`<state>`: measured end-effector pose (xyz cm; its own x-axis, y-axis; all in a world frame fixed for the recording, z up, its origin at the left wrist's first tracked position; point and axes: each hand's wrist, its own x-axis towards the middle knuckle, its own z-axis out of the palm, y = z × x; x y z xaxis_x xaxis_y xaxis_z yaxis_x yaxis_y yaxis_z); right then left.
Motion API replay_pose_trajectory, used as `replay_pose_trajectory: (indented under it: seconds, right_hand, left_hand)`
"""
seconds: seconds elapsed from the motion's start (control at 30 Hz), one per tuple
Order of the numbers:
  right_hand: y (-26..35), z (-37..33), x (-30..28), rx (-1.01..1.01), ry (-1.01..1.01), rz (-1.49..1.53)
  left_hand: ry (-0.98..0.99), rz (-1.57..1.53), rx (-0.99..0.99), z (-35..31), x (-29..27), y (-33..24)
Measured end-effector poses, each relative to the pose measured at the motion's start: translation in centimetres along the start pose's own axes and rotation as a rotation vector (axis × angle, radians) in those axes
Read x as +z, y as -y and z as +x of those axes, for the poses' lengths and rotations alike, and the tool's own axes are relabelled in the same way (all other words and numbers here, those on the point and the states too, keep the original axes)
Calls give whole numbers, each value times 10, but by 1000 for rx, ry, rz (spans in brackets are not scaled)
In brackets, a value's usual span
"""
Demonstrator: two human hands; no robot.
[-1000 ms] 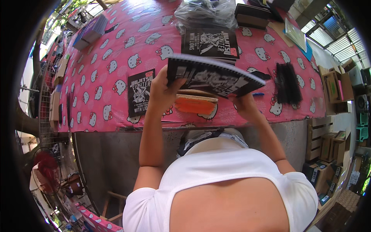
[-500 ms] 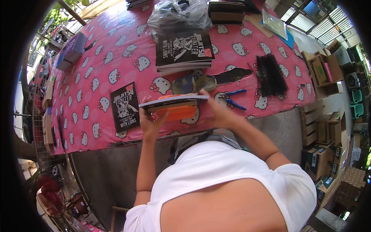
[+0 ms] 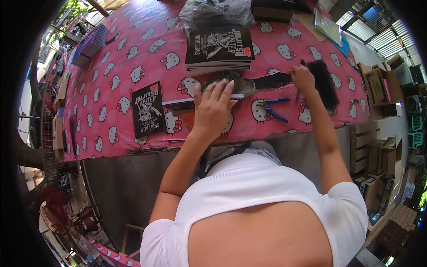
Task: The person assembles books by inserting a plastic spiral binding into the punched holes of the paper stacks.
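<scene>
Booklet (image 3: 202,101) now down on table (image 3: 133,58) — left hand (image 3: 213,109) flat on it, fingers spread; right hand (image 3: 302,76) closing on black combs (image 3: 322,82) — binding step, next needs one comb pulled free.

Bright daylight, soft shadows, sharp centre; fisheye bends edges into black rim

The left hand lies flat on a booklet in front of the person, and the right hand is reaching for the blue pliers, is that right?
Not quite. In the head view the right hand reaches the black combs, not the pliers. The left hand does lie flat on the booklet.
</scene>
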<state>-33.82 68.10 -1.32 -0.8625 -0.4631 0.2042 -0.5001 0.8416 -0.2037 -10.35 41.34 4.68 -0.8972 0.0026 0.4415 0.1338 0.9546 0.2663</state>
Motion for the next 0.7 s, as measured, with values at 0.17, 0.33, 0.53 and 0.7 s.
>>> replay_pose_trajectory:
  seconds: [0.17, 0.33, 0.53, 0.7]
  right_hand:
    - [139, -54, -52, -172, 134, 1127]
    - [151, -60, -61, -197, 338, 1099]
    - [153, -51, -67, -394, 467, 939]
    - [155, -47, -72, -519, 432, 923]
  left_hand:
    - [-114, -298, -39, 1, 3, 11]
    - [-274, -331, 20, -13, -6, 0]
    - [-334, -299, 99, -31, -3, -3]
    - [-343, -284, 114, -27, 1, -2]
